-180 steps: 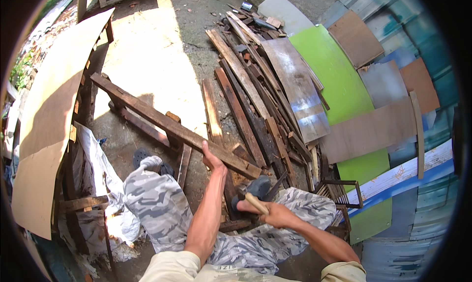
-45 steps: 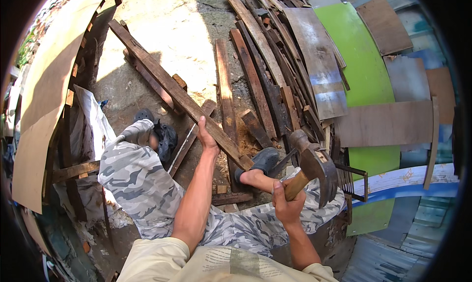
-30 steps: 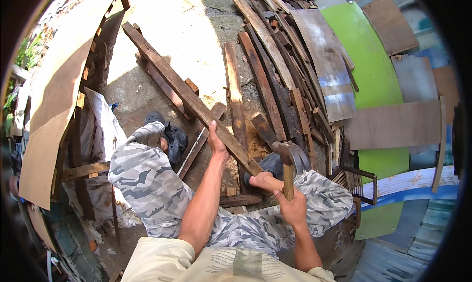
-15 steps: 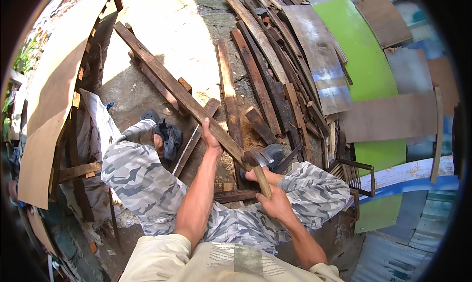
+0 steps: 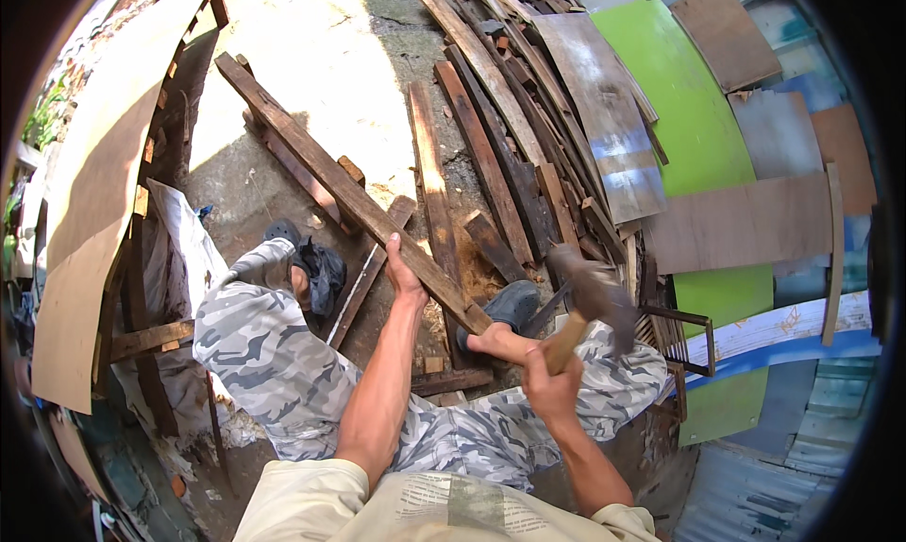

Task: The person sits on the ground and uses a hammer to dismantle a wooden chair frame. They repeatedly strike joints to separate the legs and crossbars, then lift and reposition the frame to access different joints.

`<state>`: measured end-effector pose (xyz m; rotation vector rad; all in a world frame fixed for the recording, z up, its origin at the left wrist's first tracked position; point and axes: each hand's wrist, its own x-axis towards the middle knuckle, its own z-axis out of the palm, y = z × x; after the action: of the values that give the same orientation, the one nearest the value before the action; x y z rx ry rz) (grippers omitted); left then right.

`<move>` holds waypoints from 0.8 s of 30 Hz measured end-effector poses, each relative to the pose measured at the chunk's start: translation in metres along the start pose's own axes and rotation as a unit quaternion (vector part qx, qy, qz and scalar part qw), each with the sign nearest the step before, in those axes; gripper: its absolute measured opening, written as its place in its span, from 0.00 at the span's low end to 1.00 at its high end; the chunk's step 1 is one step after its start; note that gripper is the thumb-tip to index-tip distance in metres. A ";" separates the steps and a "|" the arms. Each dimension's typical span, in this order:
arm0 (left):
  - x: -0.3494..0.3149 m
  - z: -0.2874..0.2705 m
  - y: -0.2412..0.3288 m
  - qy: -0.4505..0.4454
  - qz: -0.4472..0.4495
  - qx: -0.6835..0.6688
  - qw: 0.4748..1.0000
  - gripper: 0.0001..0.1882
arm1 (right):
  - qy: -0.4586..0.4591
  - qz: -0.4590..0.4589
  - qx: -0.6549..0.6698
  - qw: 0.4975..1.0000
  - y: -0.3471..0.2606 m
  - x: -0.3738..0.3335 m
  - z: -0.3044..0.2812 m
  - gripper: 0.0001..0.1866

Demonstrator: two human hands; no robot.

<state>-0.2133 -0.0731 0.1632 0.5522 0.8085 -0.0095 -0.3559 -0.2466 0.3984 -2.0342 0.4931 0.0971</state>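
A long brown wooden beam (image 5: 330, 174) slants from the far left down to between my knees. My left hand (image 5: 404, 270) grips it near its close end, the thumb on top and the fingers hidden beneath. In my right hand (image 5: 551, 383), closed round the wooden handle, a claw hammer (image 5: 593, 292) is held up to the right, apart from the beam; its dark head is blurred by motion. Below the hammer, my right foot in a dark clog (image 5: 512, 308) rests beside the beam's end. A shorter plank with a white edge (image 5: 370, 273) lies under the beam.
Several old planks (image 5: 486, 155) lie in a stack at the right. Beyond them lean a grey sheet (image 5: 599, 108) and a green panel (image 5: 679, 98). A plywood sheet (image 5: 104, 174) stands along the left. A dark slatted frame (image 5: 694, 339) sits by my right knee.
My right hand has lifted the hammer off the beam's near end and swung it to the right. The left hand keeps its hold, and the beam has barely shifted.
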 end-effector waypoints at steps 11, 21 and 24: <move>-0.009 0.004 0.003 0.000 0.017 0.014 1.000 0.34 | -0.078 -0.074 0.008 0.994 -0.053 0.005 -0.035 0.10; -0.013 -0.003 -0.003 -0.051 0.034 0.034 0.998 0.35 | -0.259 0.126 -0.251 0.924 0.028 -0.006 -0.019 0.13; -0.003 0.008 0.000 -0.026 0.001 0.016 1.000 0.33 | -0.211 0.058 -0.152 0.964 0.018 -0.003 -0.026 0.15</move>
<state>-0.2104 -0.0777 0.1698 0.5804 0.7579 -0.0359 -0.3690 -0.2756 0.3976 -2.1962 0.3403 0.7004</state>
